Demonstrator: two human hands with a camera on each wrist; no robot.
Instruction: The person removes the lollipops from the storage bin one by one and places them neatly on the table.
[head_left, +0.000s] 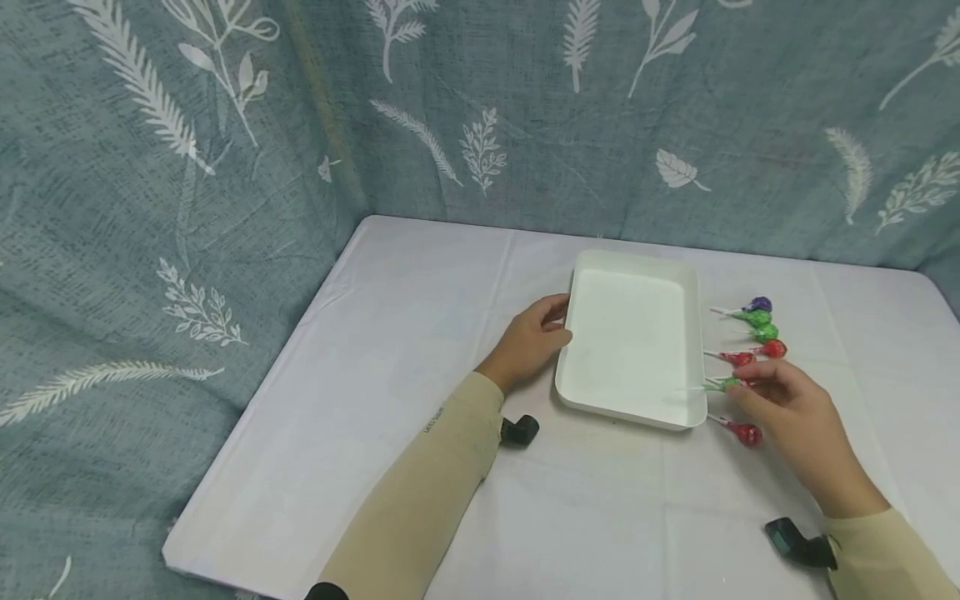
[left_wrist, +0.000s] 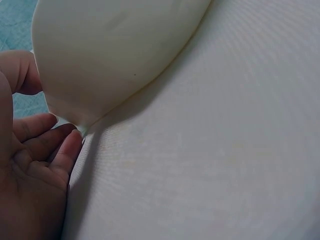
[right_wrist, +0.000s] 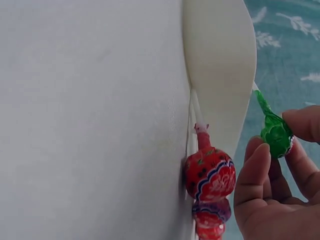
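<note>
A shallow white tray (head_left: 632,333) lies on the table with its long sides running away from me. My left hand (head_left: 528,342) holds its left side, with the thumb and fingers against the wall (left_wrist: 115,50) in the left wrist view. Beside the tray's right side, my right hand (head_left: 795,417) pinches a green-wrapped lollipop (right_wrist: 275,135) by its round head, its white stick pointing toward the tray. Nearer me lies a red lollipop (head_left: 746,434). Beyond the right hand lie two more red lollipops (head_left: 772,348), two green ones (head_left: 765,332) and a purple one (head_left: 761,304).
A white cloth covers the table (head_left: 390,333). Blue-green curtains (head_left: 525,125) with white leaf prints hang behind and to the left. Black wrist cameras (head_left: 798,542) sit at both sleeves.
</note>
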